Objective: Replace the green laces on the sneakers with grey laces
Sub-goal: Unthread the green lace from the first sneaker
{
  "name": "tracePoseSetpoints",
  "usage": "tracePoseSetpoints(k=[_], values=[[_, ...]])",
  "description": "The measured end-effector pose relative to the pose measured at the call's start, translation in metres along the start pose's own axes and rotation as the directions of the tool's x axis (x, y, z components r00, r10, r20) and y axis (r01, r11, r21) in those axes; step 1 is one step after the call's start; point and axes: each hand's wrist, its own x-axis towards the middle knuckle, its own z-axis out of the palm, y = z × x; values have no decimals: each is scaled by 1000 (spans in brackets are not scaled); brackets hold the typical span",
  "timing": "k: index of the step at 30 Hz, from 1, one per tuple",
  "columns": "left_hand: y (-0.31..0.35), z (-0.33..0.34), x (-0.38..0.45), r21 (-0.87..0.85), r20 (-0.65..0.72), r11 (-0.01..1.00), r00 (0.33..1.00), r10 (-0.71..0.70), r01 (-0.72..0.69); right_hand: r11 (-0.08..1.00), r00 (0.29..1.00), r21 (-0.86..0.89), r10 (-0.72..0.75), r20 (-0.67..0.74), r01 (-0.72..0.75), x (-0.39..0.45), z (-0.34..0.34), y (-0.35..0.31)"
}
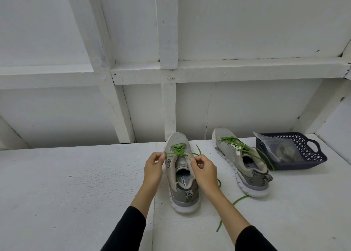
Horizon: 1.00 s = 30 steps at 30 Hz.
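Note:
Two grey sneakers stand on a white table, heels toward me. The nearer sneaker (180, 190) carries a green lace (177, 149) that is undone at its top rows. My left hand (153, 167) pinches this lace at the shoe's left side. My right hand (204, 170) pinches the lace at the right top eyelet; its loose end trails over the table toward me. The second sneaker (245, 167), further right, has its own green lace (237, 146) hanging loose. A clear bag (279, 148) sits in the basket; I cannot make out its contents.
A dark blue plastic basket (305, 152) with a handle stands at the right behind the second sneaker. The white table (76, 184) ends at a white framed wall (171, 74) right behind the shoes.

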Motion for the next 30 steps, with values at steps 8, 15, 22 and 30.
tracePoseSetpoints(k=[8,15,22,30], values=[[1,7,1,9,-52,1000,999,12,-12,1000,1000,-1,-15,25,15,0,-3,4],[23,7,3,567,284,682,887,363,-461,983,933,-70,-137,333,169,8,-8,15],[25,4,-1,661,242,599,884,399,-451,967,900,-85,-189,394,240,11,-15,10],[24,11,-3,535,249,730,905,343,-424,996,983,-31,-76,169,83,1,2,10]])
